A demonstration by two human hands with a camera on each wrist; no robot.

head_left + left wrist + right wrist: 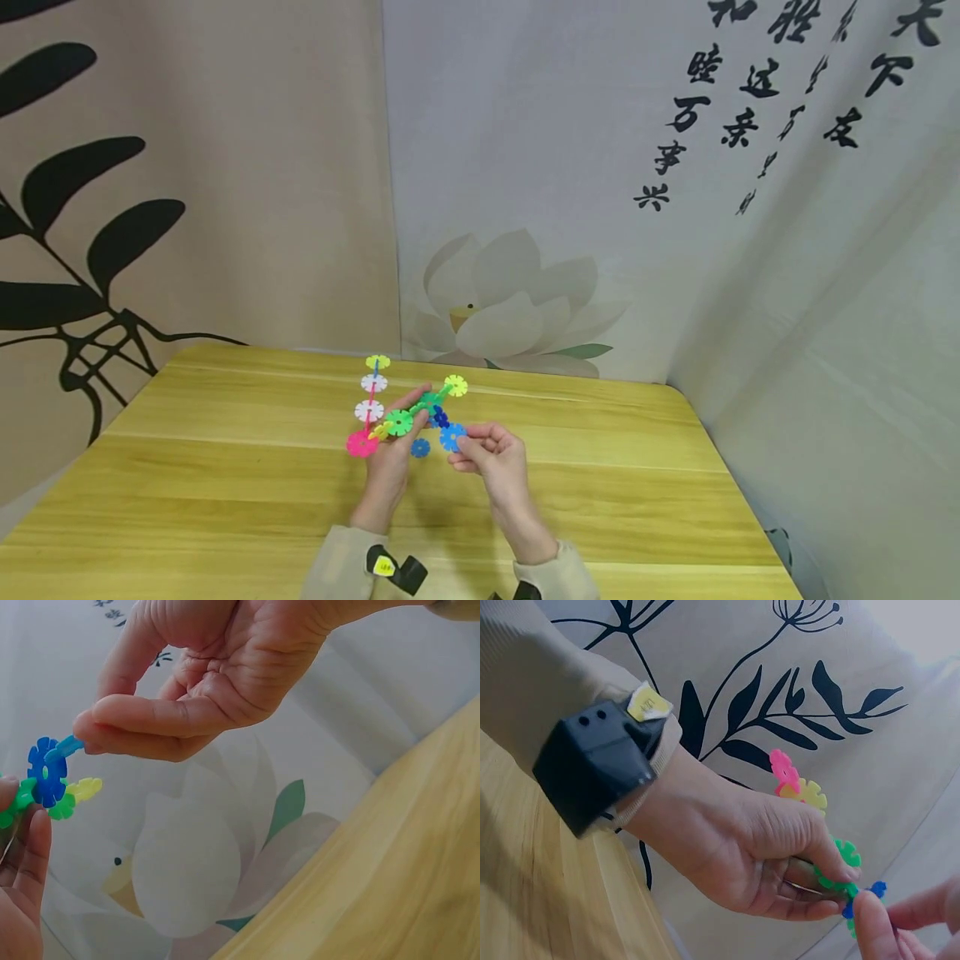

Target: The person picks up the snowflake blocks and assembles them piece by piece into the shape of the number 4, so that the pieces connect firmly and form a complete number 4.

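My left hand [388, 471] grips a chain of interlocking notched plastic discs, with its thumb on the green disc part [846, 859]. At the chain's left end is a pink disc [362, 444]; white discs [369, 411] and a yellow disc [378, 362] rise from it in a column. A yellow-green disc [455, 385] tops the right branch. My right hand [497, 462] pinches a light blue disc [452, 437] between thumb and fingers, right against a dark blue disc [47, 772] on the chain. Another blue disc [420, 448] shows between the hands.
Both hands are above a wooden table [637, 492]. Behind it hangs a pale cloth [525, 150] printed with a lotus, dark leaves and characters. A black wrist camera [592, 769] is strapped over the left sleeve.
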